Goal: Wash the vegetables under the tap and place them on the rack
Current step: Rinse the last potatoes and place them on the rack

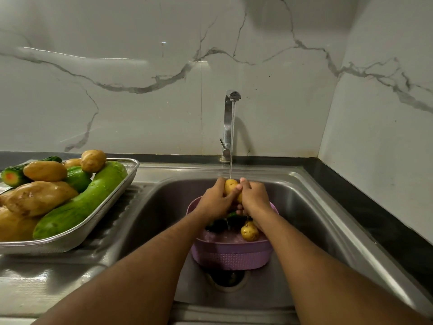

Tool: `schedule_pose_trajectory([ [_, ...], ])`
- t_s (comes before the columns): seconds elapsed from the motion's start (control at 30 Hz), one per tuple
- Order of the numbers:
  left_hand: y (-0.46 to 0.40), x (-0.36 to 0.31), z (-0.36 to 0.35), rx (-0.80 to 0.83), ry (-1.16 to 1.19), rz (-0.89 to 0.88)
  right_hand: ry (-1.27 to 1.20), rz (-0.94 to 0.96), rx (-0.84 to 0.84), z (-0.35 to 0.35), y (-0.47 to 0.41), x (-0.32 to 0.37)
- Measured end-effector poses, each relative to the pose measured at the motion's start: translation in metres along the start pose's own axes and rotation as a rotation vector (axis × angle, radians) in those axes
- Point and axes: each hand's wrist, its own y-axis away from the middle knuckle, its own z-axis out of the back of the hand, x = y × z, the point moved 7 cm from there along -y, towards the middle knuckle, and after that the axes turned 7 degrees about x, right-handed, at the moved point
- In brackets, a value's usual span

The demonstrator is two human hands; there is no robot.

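Water runs from the chrome tap (230, 118) onto a yellow potato (230, 185) held over the sink. My left hand (214, 200) and my right hand (254, 199) both grip this potato from either side. Below them a purple colander (232, 255) stands in the sink and holds another potato (249, 232) and dark green vegetables (220, 224), partly hidden by my hands. On the left drainboard a metal mesh rack (98, 227) carries several potatoes (44, 171), a long green gourd (86, 200), a cucumber (78, 179) and a cut bitter gourd (11, 177).
The steel sink basin (311, 221) has a drain (228, 279) just in front of the colander. A marble wall rises behind and at the right. A black counter strip (365, 207) runs along the right side.
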Motion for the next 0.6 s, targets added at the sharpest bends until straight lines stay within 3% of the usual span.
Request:
schedule_pose_trajectory([
  [0.1,-0.001,-0.001,-0.008,0.016,0.005,-0.007,-0.130,-0.106,0.029,0.001,0.004,-0.009],
  [0.23,-0.003,0.002,0.003,-0.091,0.024,0.037,-0.142,-0.165,0.096,-0.005,0.010,-0.008],
  [0.43,-0.005,0.022,0.022,-0.204,-0.018,0.143,-0.123,-0.139,0.182,-0.021,0.015,0.005],
  [0.6,0.000,0.011,0.020,-0.236,-0.029,0.120,-0.270,-0.081,0.230,-0.021,0.013,0.003],
])
